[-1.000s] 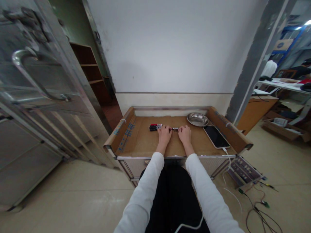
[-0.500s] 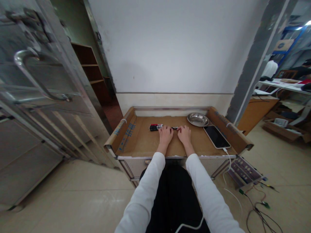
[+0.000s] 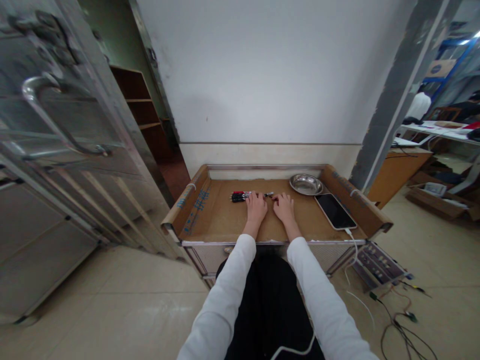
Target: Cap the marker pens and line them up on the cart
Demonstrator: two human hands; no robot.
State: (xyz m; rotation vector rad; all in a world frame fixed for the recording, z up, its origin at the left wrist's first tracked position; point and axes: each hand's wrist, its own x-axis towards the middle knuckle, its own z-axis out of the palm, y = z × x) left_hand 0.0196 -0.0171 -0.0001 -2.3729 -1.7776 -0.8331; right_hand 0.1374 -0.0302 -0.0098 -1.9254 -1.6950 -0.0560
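Note:
A row of slim pens (image 3: 237, 198), red and black, lies side by side on the cardboard-lined top (image 3: 221, 220) of a cart. My left hand (image 3: 257, 207) rests over the right part of this bundle with its fingers curled round the pens, hiding their middles. Past its fingers, silvery and dark pen ends show. Close by on the right is my right hand (image 3: 284, 206), its fingers bent and drawn together near those ends. Whether something small sits between its fingertips is hidden.
At the back right stands a round steel bowl (image 3: 306, 184). A phone (image 3: 335, 211) with a white charging cable (image 3: 354, 250) lies in front of it. Cardboard side walls (image 3: 354, 200) edge the cart. A metal door (image 3: 75, 125) is at left, and an equipment box (image 3: 380, 267) is on the floor.
My right hand's fingertips have drawn slightly back from the pen ends, and more of those ends shows between the hands. The left hand stays over the pens.

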